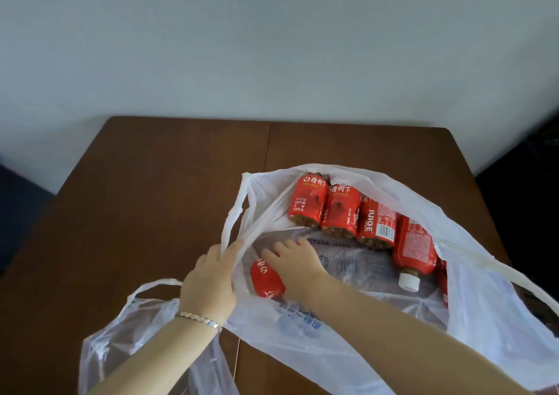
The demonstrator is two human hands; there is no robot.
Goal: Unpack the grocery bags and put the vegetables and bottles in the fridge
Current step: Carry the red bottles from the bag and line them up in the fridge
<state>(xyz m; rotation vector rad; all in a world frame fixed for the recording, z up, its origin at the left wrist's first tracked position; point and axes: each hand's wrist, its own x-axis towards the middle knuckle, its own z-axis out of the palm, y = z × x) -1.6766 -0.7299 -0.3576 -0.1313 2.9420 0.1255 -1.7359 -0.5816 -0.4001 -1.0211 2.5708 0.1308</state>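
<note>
Closest to the lens, two bare forearms rise from the bottom edge. Between them, at centre frame, a small red-labelled plastic bottle (266,279) lies on its side inside the mouth of a thin white plastic grocery bag (302,343). The right hand (295,263) lies over it, palm down, fingers spread toward the top of the frame. The thumb is hidden, so I cannot tell whether it grips the bottle or only rests on it.

Just left, the left hand (208,282), with a silver bracelet (199,319) at the wrist, is curled round the bag's twisted handle (233,222) and holds the mouth wide. Further up and right inside the bag, at least four more red-labelled bottles (341,213) lie side by side. A second, clear plastic bag (121,343) sags at lower left on the brown wooden bench (151,183). No fridge is in view.

The bottle is round and its label looks slick, so a loose hold could let it slip back or roll off the bench. If the handle drops, the film may fold over the bottles and snag the wrist.
</note>
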